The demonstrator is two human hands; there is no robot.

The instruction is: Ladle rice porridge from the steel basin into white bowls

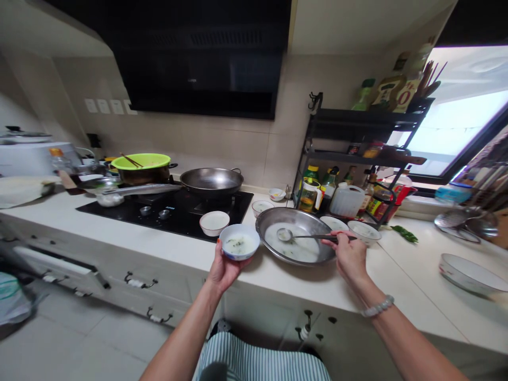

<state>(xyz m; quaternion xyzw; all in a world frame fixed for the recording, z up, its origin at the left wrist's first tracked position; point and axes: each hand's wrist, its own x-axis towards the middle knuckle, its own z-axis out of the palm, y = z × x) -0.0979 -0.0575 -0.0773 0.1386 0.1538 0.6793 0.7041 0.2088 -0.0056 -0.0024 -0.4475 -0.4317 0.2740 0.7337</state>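
Observation:
My left hand (227, 271) is closed around the lower side of a white bowl (239, 242), which holds pale liquid with dark green bits. In my right hand (351, 254) is the dark handle of a ladle (284, 235). The ladle's head rests in the milky liquid inside a wide steel basin (270, 254), just right of the bowl. Another white bowl (214, 223) with a thin red rim stands behind the held bowl. Beyond the basin are a small bowl (262, 207) and, to its right, a filled bowl (363, 232), partly behind my right hand.
A wok (211, 181) sits on the black stove (186, 222), beside a pot topped with a green colander (143, 160). A black rack (357, 119) with bottles stands behind the basin. Green leaves (405, 234) and a large bowl (468, 272) lie on the right counter.

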